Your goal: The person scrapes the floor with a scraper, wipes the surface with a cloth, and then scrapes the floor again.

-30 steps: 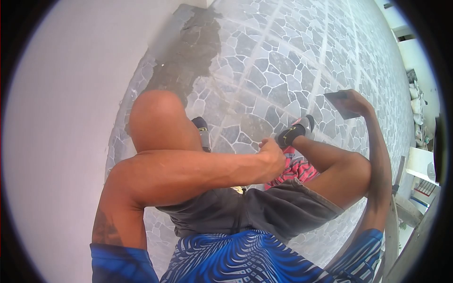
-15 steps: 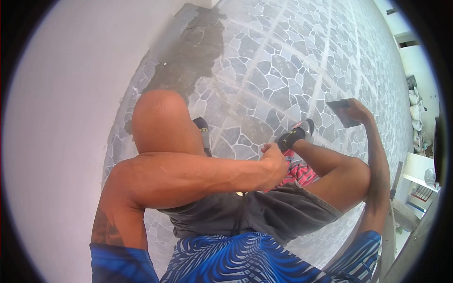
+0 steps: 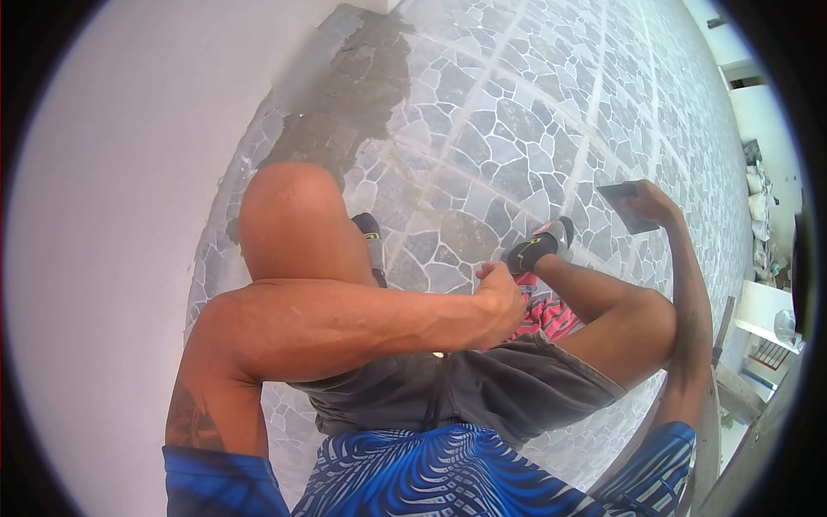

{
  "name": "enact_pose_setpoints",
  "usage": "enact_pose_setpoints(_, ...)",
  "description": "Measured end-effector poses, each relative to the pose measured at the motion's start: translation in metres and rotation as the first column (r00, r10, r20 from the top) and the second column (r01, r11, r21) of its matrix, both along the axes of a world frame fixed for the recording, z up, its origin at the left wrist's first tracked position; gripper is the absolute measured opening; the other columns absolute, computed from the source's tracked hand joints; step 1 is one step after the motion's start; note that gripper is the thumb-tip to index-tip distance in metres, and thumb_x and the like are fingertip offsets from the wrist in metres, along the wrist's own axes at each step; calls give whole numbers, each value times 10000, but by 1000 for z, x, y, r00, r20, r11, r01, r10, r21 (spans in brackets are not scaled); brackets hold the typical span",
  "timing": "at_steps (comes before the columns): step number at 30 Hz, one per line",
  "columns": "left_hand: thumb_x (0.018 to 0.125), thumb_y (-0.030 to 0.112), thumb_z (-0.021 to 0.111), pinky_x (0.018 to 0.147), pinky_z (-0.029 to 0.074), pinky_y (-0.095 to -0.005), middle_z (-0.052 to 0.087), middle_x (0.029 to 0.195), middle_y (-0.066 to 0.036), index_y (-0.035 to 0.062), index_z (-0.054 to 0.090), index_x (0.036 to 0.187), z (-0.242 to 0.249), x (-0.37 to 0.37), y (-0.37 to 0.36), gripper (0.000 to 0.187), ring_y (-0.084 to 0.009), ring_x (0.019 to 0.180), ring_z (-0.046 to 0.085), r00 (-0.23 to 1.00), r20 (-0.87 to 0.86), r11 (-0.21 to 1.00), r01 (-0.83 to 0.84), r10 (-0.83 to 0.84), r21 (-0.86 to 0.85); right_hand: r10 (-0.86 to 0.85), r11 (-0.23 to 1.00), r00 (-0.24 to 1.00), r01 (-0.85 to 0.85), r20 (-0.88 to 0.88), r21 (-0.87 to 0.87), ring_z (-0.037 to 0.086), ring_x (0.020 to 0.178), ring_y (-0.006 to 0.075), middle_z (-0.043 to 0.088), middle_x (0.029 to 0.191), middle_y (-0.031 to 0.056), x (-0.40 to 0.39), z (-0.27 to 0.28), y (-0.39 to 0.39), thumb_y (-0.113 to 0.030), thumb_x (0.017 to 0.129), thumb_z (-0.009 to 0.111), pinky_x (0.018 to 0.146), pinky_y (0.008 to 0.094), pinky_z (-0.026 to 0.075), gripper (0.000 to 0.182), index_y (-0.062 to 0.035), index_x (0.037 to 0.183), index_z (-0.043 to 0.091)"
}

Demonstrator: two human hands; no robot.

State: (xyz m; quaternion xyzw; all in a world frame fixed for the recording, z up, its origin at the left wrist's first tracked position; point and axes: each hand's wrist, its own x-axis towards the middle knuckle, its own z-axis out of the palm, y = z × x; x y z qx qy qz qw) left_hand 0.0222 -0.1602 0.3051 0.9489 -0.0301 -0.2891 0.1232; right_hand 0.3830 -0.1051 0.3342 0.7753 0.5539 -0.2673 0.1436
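Note:
My right hand (image 3: 653, 205) grips a dark flat rectangular plate (image 3: 627, 207), held out over the patterned tile floor (image 3: 508, 129) at the right. My left hand (image 3: 502, 302) is in front of my lap, with its fingers curled near a red and black patterned cloth (image 3: 548, 317). Whether it holds anything cannot be made out. Beyond the left hand is a dark sandal (image 3: 527, 255) on my right foot. Wet grey mortar (image 3: 345, 112) covers a strip of the tiles along the wall, ahead of my left knee.
A pale wall (image 3: 138, 215) runs along the left side. Wooden boards (image 3: 739, 392) stand at the lower right. Farther right are a white shelf (image 3: 765, 317) and a row of white sacks (image 3: 758, 207).

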Motion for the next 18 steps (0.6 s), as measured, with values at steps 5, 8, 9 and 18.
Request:
enact_pose_setpoints(5, 923, 207, 631, 936, 490, -549, 732, 1166, -103, 97, 750, 1150, 0, -1, 0, 279, -293, 1109, 681, 1000, 11, 1000, -7, 7, 8, -12, 1000, 1000, 13, 26, -24, 714, 965, 275, 745, 1064, 162, -1, 2, 2, -207, 807, 632, 849, 386, 535, 453, -128, 1244, 715)
enact_pose_setpoints(8, 923, 206, 633, 935, 491, -546, 732, 1166, -104, 104, 753, 1148, 0, -1, 0, 275, -291, 1109, 681, 1000, 12, 1000, -15, 15, 0, -9, 1000, 1000, 9, 25, -21, 715, 967, 277, 744, 1066, 167, 6, -2, 1, -229, 806, 643, 849, 388, 536, 458, -122, 1245, 713)
enact_pose_setpoints(9, 923, 206, 633, 935, 491, -545, 733, 1166, -104, 107, 753, 1148, 0, -1, 0, 274, -290, 1108, 682, 1000, 11, 1000, -17, 17, -2, -12, 1000, 1000, 12, 29, -24, 715, 969, 277, 744, 1066, 169, 7, -3, 1, -236, 806, 646, 850, 388, 536, 460, -119, 1246, 712)
enact_pose_setpoints(18, 923, 208, 634, 932, 493, -543, 734, 1161, -111, 104, 756, 1141, 0, -2, 0, 271, -304, 1104, 682, 1000, 5, 1000, -9, 9, 2, 6, 1000, 1000, -6, 19, 22, 713, 903, 288, 737, 1005, 201, 7, -4, -2, -234, 817, 632, 802, 398, 536, 440, -55, 1212, 710)
